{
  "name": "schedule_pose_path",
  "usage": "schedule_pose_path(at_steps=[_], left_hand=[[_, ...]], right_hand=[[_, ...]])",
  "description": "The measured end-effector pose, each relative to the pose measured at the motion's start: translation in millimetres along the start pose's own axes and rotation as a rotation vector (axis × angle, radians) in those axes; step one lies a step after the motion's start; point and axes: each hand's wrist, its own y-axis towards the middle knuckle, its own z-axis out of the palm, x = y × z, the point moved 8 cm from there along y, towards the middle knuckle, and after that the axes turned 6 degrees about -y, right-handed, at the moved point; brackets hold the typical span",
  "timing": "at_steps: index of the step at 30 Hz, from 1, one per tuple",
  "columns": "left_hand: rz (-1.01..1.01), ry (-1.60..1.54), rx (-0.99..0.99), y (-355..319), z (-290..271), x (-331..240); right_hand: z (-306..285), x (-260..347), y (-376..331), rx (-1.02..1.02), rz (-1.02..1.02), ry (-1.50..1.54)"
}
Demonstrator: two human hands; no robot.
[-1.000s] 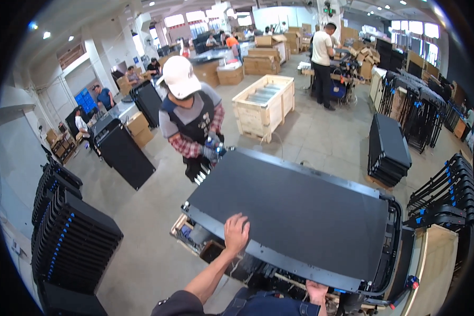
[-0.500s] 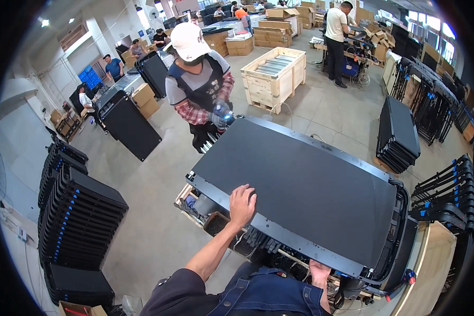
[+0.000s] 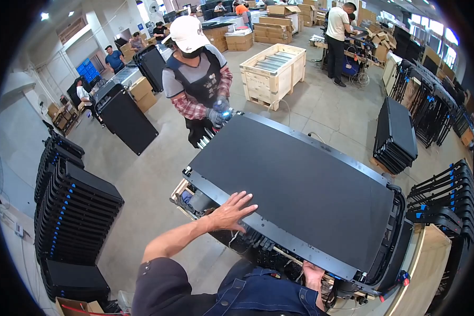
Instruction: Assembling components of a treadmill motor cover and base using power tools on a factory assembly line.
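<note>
Workshop floor: left hand [image 3: 231, 212] flat on black panel [image 3: 295, 189].

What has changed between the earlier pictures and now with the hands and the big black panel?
Little changed. The left hand stays flat and open on the near edge of the black panel; the right hand still grips its lower edge. The co-worker opposite remains at the far corner, holding a lit tool. The panel did not move.
</note>
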Motion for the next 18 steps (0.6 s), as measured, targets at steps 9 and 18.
schedule_pose_path(at_steps=[9, 18], left_hand=[[0.121, 0.231, -0.170, -9.7, 16.7, 6.5], [0.278, 0.308, -0.234, -11.3, -8.5, -4.4]], right_hand=[[25.9, -36.0, -23.0, 0.133, 0.059, -0.026], [37.6, -32.1, -27.3, 0.173, -0.041, -0.054]])
